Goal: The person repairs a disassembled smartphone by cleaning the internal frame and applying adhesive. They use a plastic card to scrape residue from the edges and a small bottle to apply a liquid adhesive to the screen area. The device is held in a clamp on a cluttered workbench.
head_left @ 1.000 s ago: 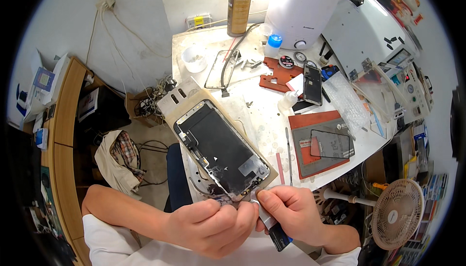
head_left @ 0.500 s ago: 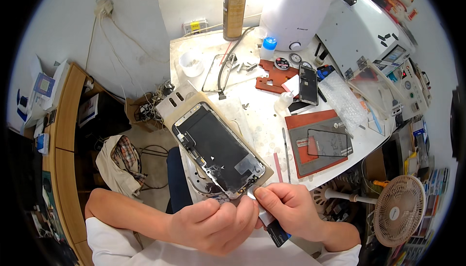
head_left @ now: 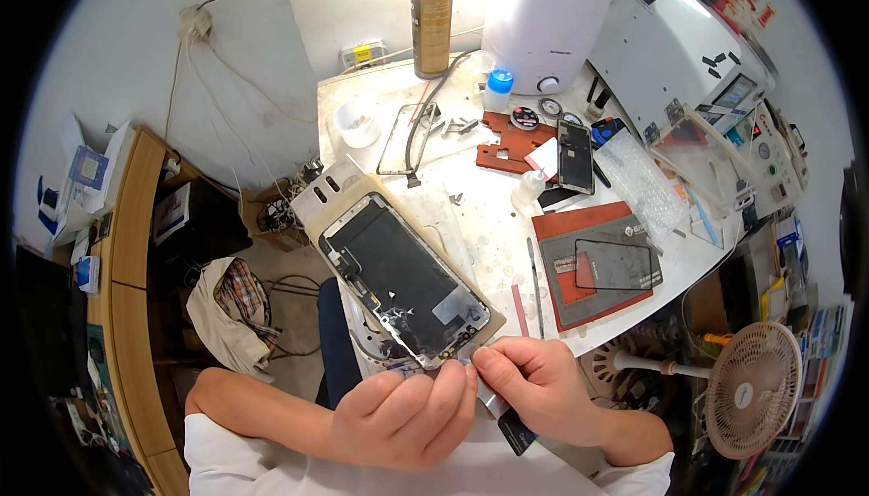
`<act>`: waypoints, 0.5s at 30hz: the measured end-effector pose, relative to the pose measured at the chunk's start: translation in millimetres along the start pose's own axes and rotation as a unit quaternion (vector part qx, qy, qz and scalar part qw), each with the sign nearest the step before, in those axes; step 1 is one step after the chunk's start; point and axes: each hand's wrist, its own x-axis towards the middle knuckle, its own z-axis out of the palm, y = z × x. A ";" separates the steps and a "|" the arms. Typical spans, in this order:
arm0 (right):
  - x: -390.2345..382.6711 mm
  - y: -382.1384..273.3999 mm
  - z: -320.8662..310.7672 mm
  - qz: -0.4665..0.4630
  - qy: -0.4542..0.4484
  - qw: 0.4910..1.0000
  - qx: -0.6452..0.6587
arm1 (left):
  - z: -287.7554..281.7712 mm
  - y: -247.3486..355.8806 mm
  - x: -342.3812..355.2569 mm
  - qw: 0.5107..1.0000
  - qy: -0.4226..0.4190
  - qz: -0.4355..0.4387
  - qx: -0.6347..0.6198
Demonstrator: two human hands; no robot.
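Observation:
A phone screen assembly point(head_left: 389, 261), its dark back face up, lies tilted on a beige holder plate point(head_left: 480, 332) at the near side of the table. Just below its near corner, my left hand point(head_left: 407, 414) is closed in a pinch; what its fingertips hold is hidden. Right beside it, my right hand point(head_left: 534, 392) is closed on a flat silver-and-black strip point(head_left: 517, 432), thumb on top. The strip's dark end sticks out below that hand, and its upper end lies close to the screen's corner. Both hands nearly touch each other.
A red-and-grey mat point(head_left: 593, 306) with a thin black frame lies to the right. Farther back are a small white bottle point(head_left: 528, 190), another phone part point(head_left: 576, 157), a white cup point(head_left: 357, 125), a spray can point(head_left: 432, 30) and a white humidifier point(head_left: 548, 30). A fan point(head_left: 747, 392) stands at right.
My left hand's fingers have shifted slightly while staying pinched near the screen's corner. My right hand keeps its grip on the strip. The whole view has moved a little.

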 end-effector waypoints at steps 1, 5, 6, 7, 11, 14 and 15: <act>0.1 0.2 -0.3 -0.002 -0.002 1.000 0.001 | 0.2 0.3 0.3 1.000 0.002 -0.002 -0.002; 1.6 0.3 -1.6 -0.002 -0.010 1.000 0.021 | -0.1 0.2 3.8 1.000 -0.001 0.005 -0.004; 1.8 0.3 -1.9 -0.001 -0.011 0.999 0.031 | 0.6 0.5 3.8 1.000 0.003 0.007 -0.002; 2.4 1.1 -2.4 -0.004 -0.014 0.999 0.031 | 1.6 0.8 3.4 1.000 0.006 0.009 0.000; 3.2 4.0 -4.5 -0.016 -0.024 0.999 0.029 | 1.7 1.3 4.5 1.000 0.007 0.012 -0.004; 4.1 2.3 -4.9 -0.017 -0.027 0.999 0.032 | 2.1 2.0 4.9 1.000 0.007 0.013 -0.007; 4.2 1.6 -4.8 -0.017 -0.028 0.999 0.033 | 2.3 2.0 5.0 1.000 0.008 0.013 -0.008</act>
